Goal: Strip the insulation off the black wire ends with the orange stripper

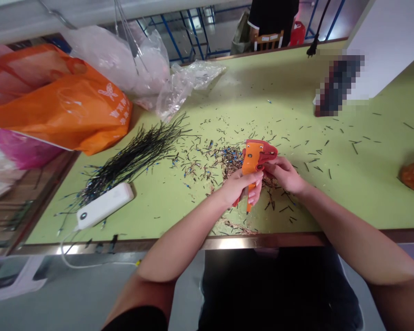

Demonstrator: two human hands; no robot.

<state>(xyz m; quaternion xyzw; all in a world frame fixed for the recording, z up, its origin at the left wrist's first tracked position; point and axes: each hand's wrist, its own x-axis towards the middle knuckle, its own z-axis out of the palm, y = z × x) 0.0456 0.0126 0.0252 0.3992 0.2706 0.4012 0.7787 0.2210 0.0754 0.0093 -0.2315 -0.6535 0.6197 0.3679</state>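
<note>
Now our left hand (239,188) wraps the orange hand crimper (251,158), long axis pointing away from us; our right hand (284,174) pinches at its red head (267,151), holding unclear.

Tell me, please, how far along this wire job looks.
A black wire bundle with blue ends looks done, lying on the table. In hand: the left hand grips an orange tool, and the right hand is at its red head. Remaining: loose bits lie scattered around; no separate stock of unworked wire can be made out.
</note>
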